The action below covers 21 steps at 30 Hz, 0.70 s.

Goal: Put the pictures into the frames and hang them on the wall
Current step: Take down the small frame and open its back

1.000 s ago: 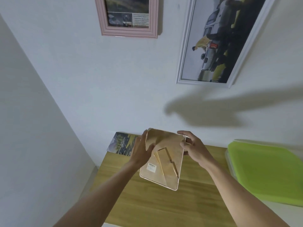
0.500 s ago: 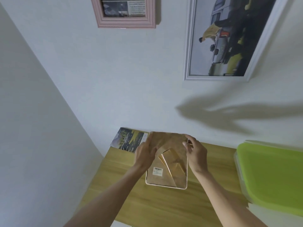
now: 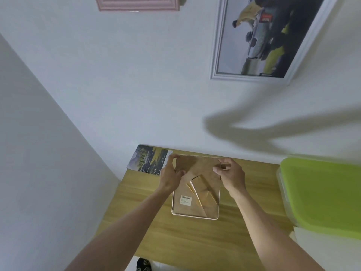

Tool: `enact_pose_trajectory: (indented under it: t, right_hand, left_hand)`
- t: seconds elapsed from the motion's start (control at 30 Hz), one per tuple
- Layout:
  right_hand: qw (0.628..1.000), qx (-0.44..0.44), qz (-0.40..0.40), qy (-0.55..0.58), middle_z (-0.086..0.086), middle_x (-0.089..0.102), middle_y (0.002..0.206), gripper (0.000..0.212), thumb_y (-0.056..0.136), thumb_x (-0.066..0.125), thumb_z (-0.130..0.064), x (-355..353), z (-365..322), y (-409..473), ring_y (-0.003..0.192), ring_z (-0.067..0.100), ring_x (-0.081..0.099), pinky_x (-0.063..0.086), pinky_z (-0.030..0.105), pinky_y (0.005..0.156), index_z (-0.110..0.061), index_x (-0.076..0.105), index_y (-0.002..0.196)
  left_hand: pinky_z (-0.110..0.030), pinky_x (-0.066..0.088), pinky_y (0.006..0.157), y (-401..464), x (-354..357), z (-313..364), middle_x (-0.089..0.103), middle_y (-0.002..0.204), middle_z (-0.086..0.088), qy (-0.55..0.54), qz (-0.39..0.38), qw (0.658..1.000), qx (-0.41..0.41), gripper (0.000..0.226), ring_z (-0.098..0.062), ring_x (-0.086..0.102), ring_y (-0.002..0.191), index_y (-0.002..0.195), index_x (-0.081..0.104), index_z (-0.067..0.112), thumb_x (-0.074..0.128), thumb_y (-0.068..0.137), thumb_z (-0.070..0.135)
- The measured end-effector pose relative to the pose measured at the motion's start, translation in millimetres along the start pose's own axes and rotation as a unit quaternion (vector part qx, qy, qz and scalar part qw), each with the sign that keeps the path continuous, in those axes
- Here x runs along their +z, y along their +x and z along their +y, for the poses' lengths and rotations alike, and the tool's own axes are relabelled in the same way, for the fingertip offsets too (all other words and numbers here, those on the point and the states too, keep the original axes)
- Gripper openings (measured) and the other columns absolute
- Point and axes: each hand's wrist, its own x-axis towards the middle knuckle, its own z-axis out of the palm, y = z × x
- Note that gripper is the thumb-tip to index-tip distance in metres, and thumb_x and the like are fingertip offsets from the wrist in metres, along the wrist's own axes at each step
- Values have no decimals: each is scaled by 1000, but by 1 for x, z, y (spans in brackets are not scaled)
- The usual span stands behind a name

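Note:
A small white-rimmed picture frame (image 3: 195,210) lies face down on the wooden table (image 3: 195,241), its brown backing board and folded stand facing up. My left hand (image 3: 171,176) grips the frame's far left edge. At the far right edge my right hand (image 3: 231,174) has its fingers curled and pinches something small on the backing. A loose landscape picture (image 3: 147,161) lies flat at the table's far left corner, just beyond my left hand. On the wall above hang a pink frame (image 3: 137,3) and a white frame (image 3: 257,40) holding a car picture.
A plastic box with a lime-green lid (image 3: 322,194) stands at the table's right end. The table sits in a corner, with white walls behind and to the left. A dark object (image 3: 143,265) lies on the floor below the front edge.
The frame has come down from a tilted hold to lie flat on the table, turned square to me. Both hands stayed on its far end. My view has dipped lower.

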Motion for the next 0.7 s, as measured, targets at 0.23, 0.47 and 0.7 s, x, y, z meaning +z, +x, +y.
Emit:
enact_pose_trajectory:
  t: [0.23, 0.47, 0.7]
  right_hand:
    - [992, 70, -60, 89, -7, 73, 102, 28, 80, 80, -31, 4, 13, -2, 94, 11, 69, 55, 32, 86, -21, 70, 104]
    - [981, 88, -125, 115, -7, 77, 100, 28, 81, 79, -17, 2, 11, -8, 99, 10, 71, 51, 29, 91, -16, 73, 108]
    - [989, 67, -132, 17, -6, 76, 81, 16, 82, 76, -8, -1, 18, -19, 82, 16, 72, 60, 37, 80, -24, 76, 79]
  left_hand:
    - [-31, 53, 58, 12, -13, -11, 69, 69, -7, -42, -8, 998, -49, 41, -24, 68, 66, 105, 56, 35, 78, 75, 17]
    - [-33, 55, 50, 14, -24, -18, 73, 88, -14, -146, -26, 980, -136, 31, -24, 69, 67, 94, 59, 23, 78, 76, 7]
    - [-30, 55, 51, 11, -21, -18, 73, 96, -9, -181, -19, 969, -166, 30, -23, 72, 78, 98, 66, 6, 83, 75, 13]
